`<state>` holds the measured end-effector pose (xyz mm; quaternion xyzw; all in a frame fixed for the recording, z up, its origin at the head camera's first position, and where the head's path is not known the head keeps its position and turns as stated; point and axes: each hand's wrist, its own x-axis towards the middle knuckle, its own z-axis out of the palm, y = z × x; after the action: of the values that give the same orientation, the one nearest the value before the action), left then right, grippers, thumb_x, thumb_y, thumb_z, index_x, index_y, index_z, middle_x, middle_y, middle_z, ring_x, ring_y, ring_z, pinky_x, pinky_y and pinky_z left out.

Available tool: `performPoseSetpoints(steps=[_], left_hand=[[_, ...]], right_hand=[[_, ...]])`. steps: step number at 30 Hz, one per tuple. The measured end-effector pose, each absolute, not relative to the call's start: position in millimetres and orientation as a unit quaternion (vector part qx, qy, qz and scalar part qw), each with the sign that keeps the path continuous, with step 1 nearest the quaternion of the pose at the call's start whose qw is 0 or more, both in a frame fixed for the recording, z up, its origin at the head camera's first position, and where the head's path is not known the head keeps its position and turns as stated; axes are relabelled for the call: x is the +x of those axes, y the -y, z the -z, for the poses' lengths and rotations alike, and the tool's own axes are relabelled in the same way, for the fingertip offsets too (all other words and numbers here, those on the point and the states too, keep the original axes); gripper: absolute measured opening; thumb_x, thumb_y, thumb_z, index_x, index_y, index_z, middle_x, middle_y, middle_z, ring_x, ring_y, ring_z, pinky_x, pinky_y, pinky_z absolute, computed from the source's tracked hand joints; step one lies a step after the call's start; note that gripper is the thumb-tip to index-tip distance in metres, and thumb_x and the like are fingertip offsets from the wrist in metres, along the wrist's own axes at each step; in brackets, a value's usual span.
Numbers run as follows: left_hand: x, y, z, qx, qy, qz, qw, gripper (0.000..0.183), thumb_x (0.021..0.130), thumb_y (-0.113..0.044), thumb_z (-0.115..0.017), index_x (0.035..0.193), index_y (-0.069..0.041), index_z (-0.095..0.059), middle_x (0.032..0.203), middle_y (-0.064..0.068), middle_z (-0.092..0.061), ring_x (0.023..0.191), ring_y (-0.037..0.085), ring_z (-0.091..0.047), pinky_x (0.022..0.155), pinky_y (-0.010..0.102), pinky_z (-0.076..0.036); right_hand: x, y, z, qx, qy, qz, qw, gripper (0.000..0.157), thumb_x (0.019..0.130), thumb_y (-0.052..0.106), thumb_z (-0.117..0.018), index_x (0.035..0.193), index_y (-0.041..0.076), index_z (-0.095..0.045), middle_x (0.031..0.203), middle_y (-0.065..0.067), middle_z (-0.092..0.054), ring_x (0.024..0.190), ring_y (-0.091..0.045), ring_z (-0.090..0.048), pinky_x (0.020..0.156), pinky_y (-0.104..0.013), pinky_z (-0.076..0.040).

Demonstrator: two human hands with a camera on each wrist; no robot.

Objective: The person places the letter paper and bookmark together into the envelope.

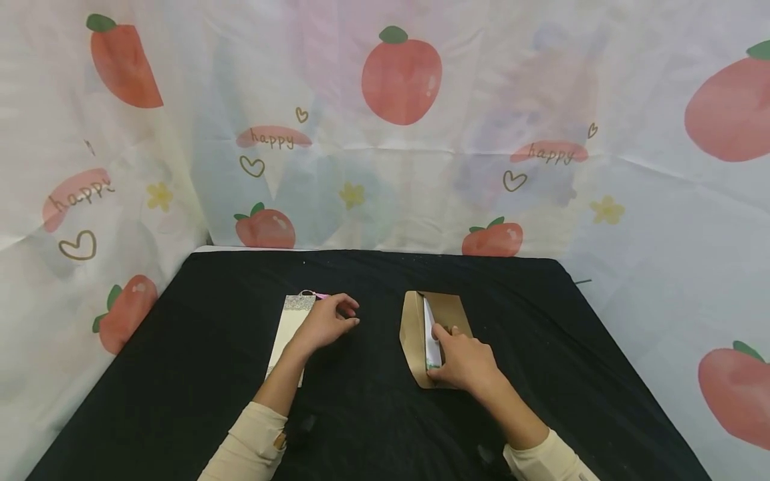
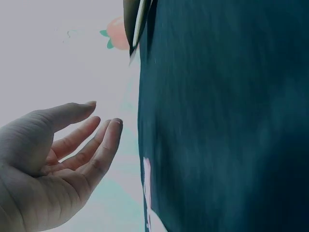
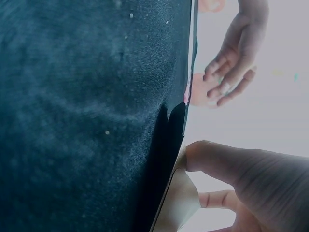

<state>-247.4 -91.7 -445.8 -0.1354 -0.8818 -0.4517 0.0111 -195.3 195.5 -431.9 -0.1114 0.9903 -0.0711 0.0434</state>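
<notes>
A brown paper envelope [image 1: 448, 306] lies on the black cloth with its flap folded out to the left. White paper [image 1: 428, 334] with a bit of green shows in its mouth. My right hand [image 1: 466, 361] grips the envelope at its near side, thumb by the opening and fingers spread over the front. The right wrist view has the thumb [image 3: 212, 157] on the envelope's edge [image 3: 176, 193]. My left hand [image 1: 325, 324] hovers with loosely bent fingers, holding nothing. Below it lies a cream bookmark [image 1: 289, 327] with a glittery top band, a string loop and a pink tassel, partly hidden by the arm.
Black cloth [image 1: 373, 427] covers the table, slightly wrinkled. A pale curtain [image 1: 385, 174] printed with fruit and hearts stands behind and at both sides of the table.
</notes>
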Motion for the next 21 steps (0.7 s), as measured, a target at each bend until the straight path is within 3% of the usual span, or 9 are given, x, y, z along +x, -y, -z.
performPoseSetpoints(steps=[21], left_hand=[[-247.3, 181.2, 438.1, -0.053, 0.882, 0.467, 0.032, 0.029, 0.098, -0.004, -0.069, 0.125, 0.006, -0.066, 0.103, 0.015, -0.070, 0.082, 0.026, -0.072, 0.068, 0.038, -0.054]], right_hand=[[-194.1, -196.2, 434.7, -0.117, -0.990, 0.068, 0.041, 0.074, 0.071, 0.041, -0.094, 0.130, 0.013, -0.058, 0.101, -0.014, -0.060, 0.072, -0.029, -0.060, 0.060, -0.050, -0.051]])
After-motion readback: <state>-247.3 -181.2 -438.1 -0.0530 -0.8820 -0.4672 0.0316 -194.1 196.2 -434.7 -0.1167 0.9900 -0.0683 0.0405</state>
